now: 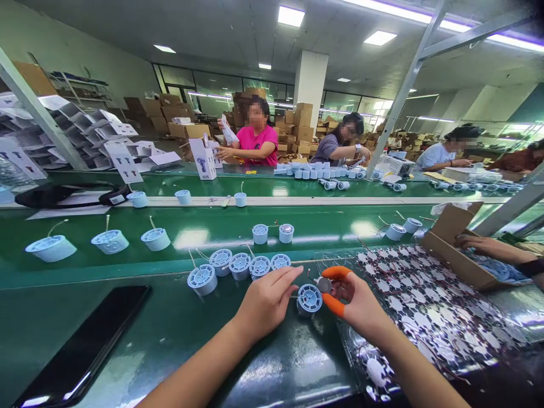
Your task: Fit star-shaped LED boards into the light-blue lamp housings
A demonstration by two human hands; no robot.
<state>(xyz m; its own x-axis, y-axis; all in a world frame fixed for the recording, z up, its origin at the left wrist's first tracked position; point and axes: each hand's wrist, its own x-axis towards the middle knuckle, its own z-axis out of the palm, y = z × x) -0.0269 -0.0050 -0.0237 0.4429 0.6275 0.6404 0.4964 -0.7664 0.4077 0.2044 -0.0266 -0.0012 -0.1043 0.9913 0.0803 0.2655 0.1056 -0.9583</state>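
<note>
Your right hand (359,303) closes around orange-handled pliers (334,303) beside a pale blue housing (309,300); your left hand (266,300) lies half open just left of it. More housings (240,266) crowd the green desk (212,351), a black phone (80,345) farther left.

The right hand (361,306) hides most of the orange-handled tool (334,305), so its kind cannot be told. A co-worker's forearm (505,252) runs off the right edge, and the thin wires (408,283) at lower right are too small to follow.
</note>
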